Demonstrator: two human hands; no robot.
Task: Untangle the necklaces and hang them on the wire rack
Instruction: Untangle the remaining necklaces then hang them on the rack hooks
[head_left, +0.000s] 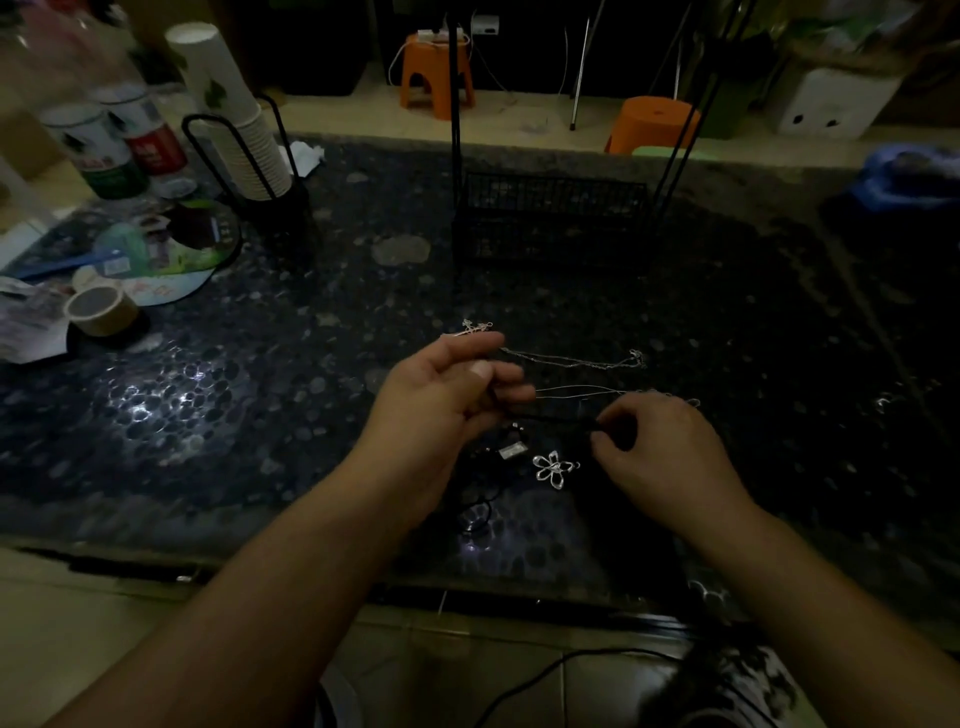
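Note:
Several necklaces lie on the dark pebble-patterned table (260, 415) in front of me. My left hand (441, 395) pinches a black cord (550, 417) that stretches right to my right hand (660, 452), which pinches its other part. A thin silver chain (571, 361) lies just beyond my hands, and a second silver chain (576, 391) runs under them. A silver flower pendant (553, 467) and a small dark pendant (511, 449) rest below the cord. The black wire rack (550, 223) stands behind, its tall posts rising out of view.
At the left stand a stack of paper cups (234, 114) in a black holder, two bottles (119, 145), a round fan (171, 249) and a tape roll (101, 309). Orange stools (439, 73) sit on the floor beyond. A black cable (545, 670) runs below the table's edge.

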